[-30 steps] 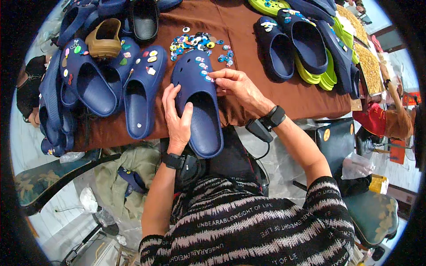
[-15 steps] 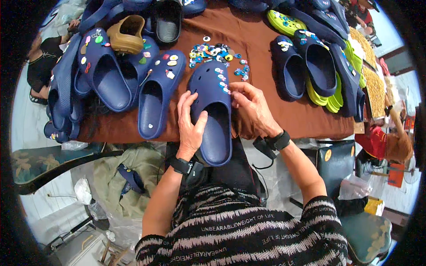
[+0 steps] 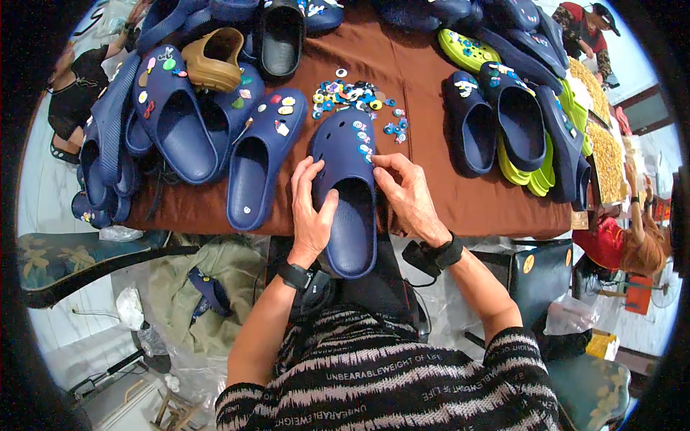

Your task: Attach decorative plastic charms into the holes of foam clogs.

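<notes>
A navy clog (image 3: 353, 226) extends past the front of the cloth-covered table, its toe pointing away from me. My left hand (image 3: 310, 215) grips it along the left side, thumb at the opening's rim. Down the right of its toe runs a line of small candy-like and round charms (image 3: 363, 136). At the lower end of that line, my right hand (image 3: 411, 197) has thumb and index finger pinched together against the clog's edge. Whatever lies between those fingertips is hidden. Loose charms (image 3: 348, 95) lie in a pile beyond the toe, with a few blue ones (image 3: 396, 129) apart.
Decorated navy clogs (image 3: 266, 151) crowd the left, with a brown clog (image 3: 213, 61) on top. More navy clogs (image 3: 519, 118) and lime-green ones (image 3: 467, 50) stand at the right. A black chair (image 3: 543, 276) is right of me; other people sit beyond both sides.
The view has shifted slightly, so the table things sit a little lower. My right fingertips stay by the lower charms, more closely against the clog; my left grip is unchanged.
</notes>
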{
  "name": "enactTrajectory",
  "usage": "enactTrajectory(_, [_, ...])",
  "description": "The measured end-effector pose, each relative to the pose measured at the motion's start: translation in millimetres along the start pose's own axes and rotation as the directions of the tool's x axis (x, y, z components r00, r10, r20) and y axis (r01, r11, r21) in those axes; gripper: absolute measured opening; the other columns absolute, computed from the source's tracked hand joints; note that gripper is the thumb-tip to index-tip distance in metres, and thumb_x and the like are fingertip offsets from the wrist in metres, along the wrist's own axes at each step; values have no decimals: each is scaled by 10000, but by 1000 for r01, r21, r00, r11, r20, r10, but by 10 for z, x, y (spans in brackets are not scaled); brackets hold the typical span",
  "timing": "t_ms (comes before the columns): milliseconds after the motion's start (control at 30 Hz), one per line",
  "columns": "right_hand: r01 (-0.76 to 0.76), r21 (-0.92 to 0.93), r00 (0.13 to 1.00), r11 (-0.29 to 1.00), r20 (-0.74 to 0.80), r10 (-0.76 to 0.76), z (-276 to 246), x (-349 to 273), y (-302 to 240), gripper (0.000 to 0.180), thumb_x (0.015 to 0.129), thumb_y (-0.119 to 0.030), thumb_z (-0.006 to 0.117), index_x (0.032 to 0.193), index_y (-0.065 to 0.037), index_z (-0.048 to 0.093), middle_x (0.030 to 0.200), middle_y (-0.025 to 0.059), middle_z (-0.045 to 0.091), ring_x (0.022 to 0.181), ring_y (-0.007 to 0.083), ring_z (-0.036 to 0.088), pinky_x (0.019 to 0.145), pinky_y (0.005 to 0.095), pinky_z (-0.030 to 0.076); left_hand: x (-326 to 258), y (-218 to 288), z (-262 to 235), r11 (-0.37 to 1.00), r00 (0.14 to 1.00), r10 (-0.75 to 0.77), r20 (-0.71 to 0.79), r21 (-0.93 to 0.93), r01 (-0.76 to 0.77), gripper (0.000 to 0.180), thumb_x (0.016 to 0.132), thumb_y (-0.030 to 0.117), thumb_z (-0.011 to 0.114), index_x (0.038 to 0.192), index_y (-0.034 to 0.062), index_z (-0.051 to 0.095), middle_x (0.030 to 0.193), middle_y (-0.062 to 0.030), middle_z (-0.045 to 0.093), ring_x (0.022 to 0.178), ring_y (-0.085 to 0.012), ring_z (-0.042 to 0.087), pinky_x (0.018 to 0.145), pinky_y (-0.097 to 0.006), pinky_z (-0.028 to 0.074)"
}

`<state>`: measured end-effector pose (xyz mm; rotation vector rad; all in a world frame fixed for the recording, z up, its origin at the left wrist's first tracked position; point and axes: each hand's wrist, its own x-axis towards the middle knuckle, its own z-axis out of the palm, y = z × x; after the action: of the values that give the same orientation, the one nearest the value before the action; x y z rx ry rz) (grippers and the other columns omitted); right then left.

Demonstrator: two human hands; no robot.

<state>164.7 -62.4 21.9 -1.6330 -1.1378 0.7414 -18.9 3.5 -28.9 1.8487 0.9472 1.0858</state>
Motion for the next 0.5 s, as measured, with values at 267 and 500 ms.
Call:
enactTrajectory(267, [-73,150,995,986,76,63,-89,112,168,247,959,-118,599,1102,69,671,928,138,711,849,166,641,779,320,517,-6,9,-27,1000,1000,-1,7,22,0,507,868,134,628,1353,28,528,1482,-187,442,1411,-345,386,1198,-436,260])
enactTrajectory(500, [35,-425,993,904,-87,-80,-483,620,563,212,944,-203,659,994,3,658,887,236,701,844,420,682,722,462,531,-8,12,-21,1000,1000,11,10,10,-11,507,869,145,640,1352,38,532,1486,-180,442,1414,-343,387,1198,-433,264])
